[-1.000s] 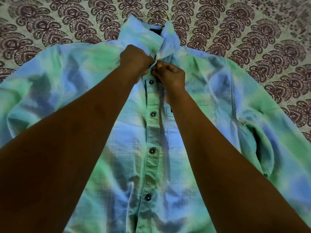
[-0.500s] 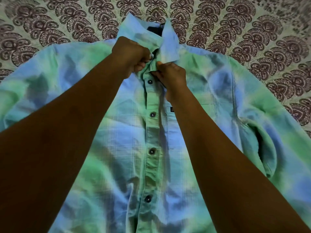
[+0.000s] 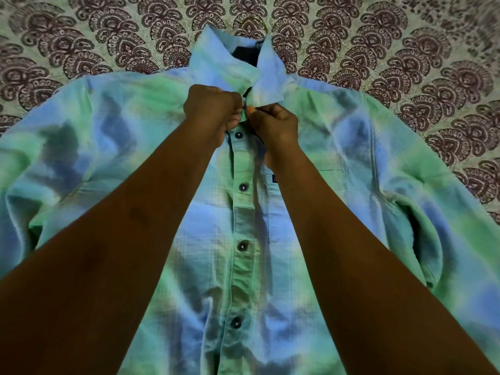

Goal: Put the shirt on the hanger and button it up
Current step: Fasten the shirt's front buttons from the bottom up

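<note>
Both hands, left hand (image 3: 213,109) and right hand (image 3: 276,123), pinch the shirt (image 3: 351,158) placket just under the collar (image 3: 230,66). Top button's hidden; keep edges aligned, push it fully through

I see a printed bedspread (image 3: 94,41) filling the top of the frame and running down the right edge, pale cream with rows of maroon paisley fans. Light is dim, greenish.

Patterned bedspread (image 3: 405,50) spread flat underneath, pale ground printed with rows of maroon scalloped paisley fans.
</note>
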